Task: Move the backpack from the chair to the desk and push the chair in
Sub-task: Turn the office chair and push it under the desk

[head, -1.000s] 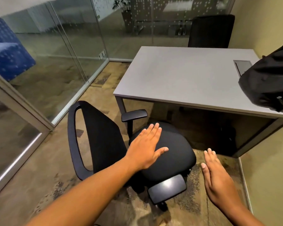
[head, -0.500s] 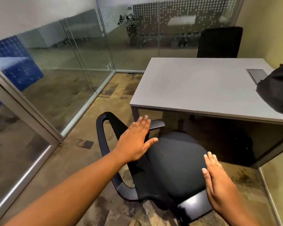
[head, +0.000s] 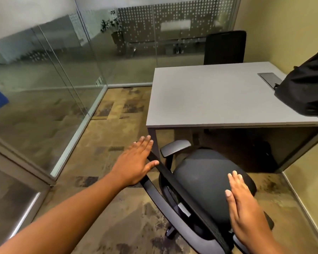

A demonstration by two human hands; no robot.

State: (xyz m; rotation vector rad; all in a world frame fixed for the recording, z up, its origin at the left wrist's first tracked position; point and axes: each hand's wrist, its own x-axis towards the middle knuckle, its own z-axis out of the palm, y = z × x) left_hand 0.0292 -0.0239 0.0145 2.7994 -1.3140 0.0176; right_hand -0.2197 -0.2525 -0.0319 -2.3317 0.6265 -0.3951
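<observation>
Pushing now risks the chair (head: 206, 182) swivelling or jamming: its near armrest (head: 175, 146) sits just beside the desk (head: 218, 96) leg, and the left hand (head: 136, 162), flat and spread at the backrest's top edge, grips nothing, while the right hand (head: 244, 204), flat too, hovers over the seat, contact unclear. The backpack (head: 305, 88) already lies on the desk's right side, its near end close to the front edge, so a jolt could tip it; under the desk there is open room, and carpet left toward the glass wall (head: 62, 79).
</observation>
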